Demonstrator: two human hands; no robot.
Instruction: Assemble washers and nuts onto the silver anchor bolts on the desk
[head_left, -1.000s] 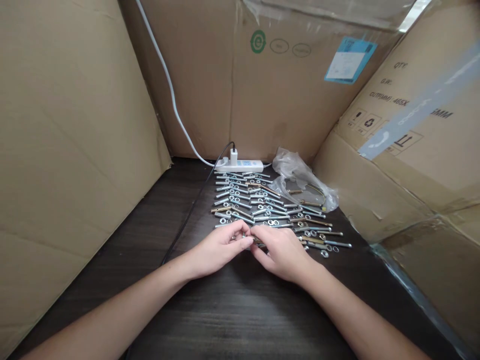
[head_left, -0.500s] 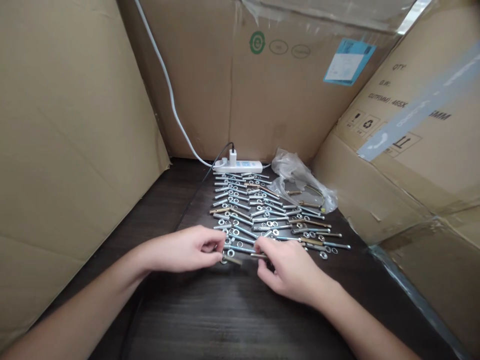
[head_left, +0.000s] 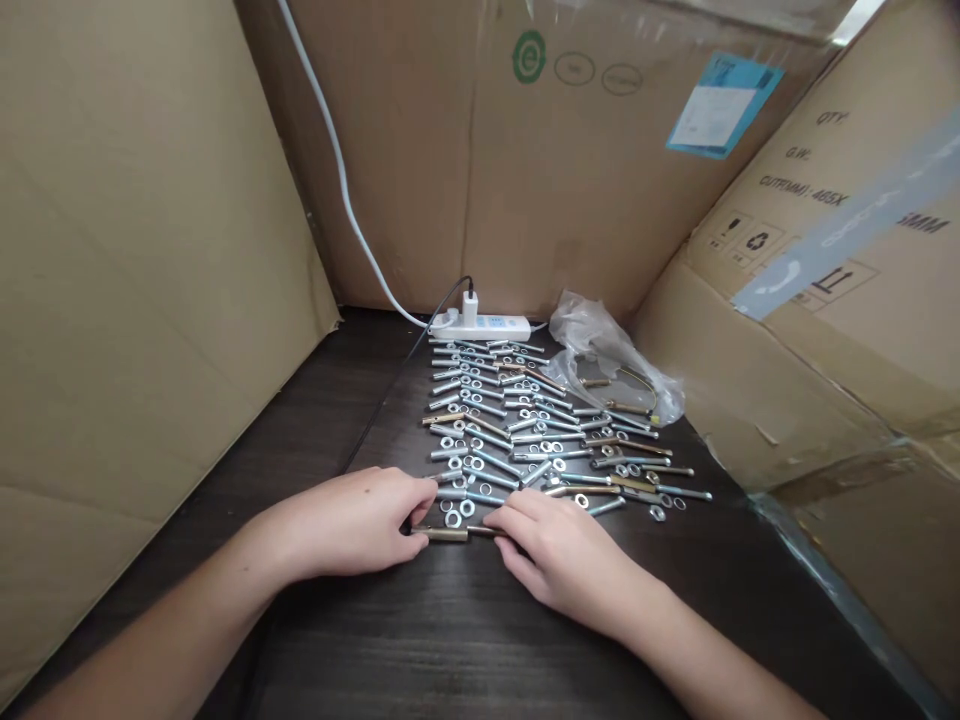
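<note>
Several metal bolts [head_left: 517, 425] with sleeves, nuts and washers lie in rows on the dark wooden table [head_left: 465, 640]. My left hand [head_left: 360, 520] rests on the table, its fingertips pinching the left end of a brass-coloured bolt [head_left: 450, 534] lying at the near edge of the rows. My right hand [head_left: 559, 550] lies palm down to the right, fingertips touching that bolt's right end. Loose washers [head_left: 457, 515] sit just beyond the bolt.
A white power strip [head_left: 484, 326] with a plugged charger sits at the back, with a white cable and a black cable [head_left: 382, 410] running from it. A crumpled clear plastic bag [head_left: 615, 365] lies back right. Cardboard boxes [head_left: 150, 250] wall in the left, back and right.
Both hands moved toward me from the middle of the rows, brought a brass-coloured bolt down and laid it on the table at the near edge. The camera shifted slightly.
</note>
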